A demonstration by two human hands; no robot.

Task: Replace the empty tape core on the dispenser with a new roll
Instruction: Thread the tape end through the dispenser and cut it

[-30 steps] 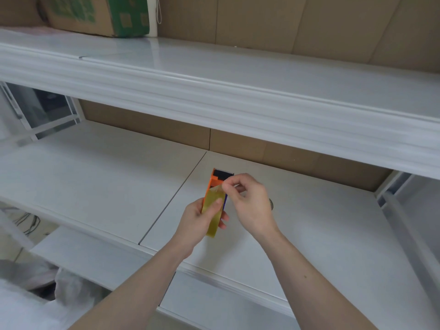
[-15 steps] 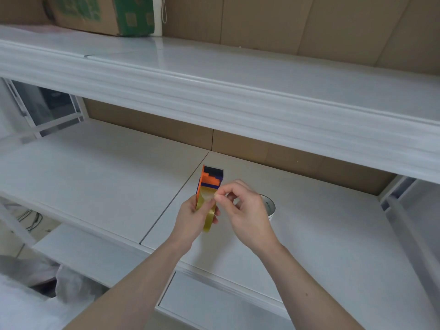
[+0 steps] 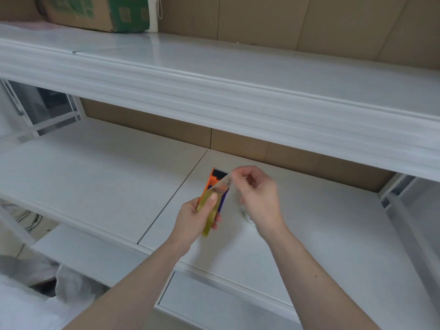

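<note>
My left hand (image 3: 195,217) grips an orange and dark blue tape dispenser (image 3: 212,181) with a yellowish roll of tape (image 3: 209,219) mounted on it, seen edge-on. Its thumb presses on the roll. My right hand (image 3: 258,198) pinches the free end of the tape (image 3: 226,184) between thumb and forefinger, and a clear strip stretches from the roll up to those fingers. Both hands hover above the white middle shelf (image 3: 321,229). A pale round object (image 3: 248,219) on the shelf is mostly hidden behind my right wrist.
A thick white upper shelf (image 3: 214,91) overhangs the work area just above the hands. A green and brown cardboard box (image 3: 100,13) stands on it at the far left. Brown panels back the shelves. A white frame post (image 3: 409,225) rises at the right.
My right hand has pulled the tape end up and to the right, peeling a clear strip off the roll. The left hand keeps hold of the dispenser.
</note>
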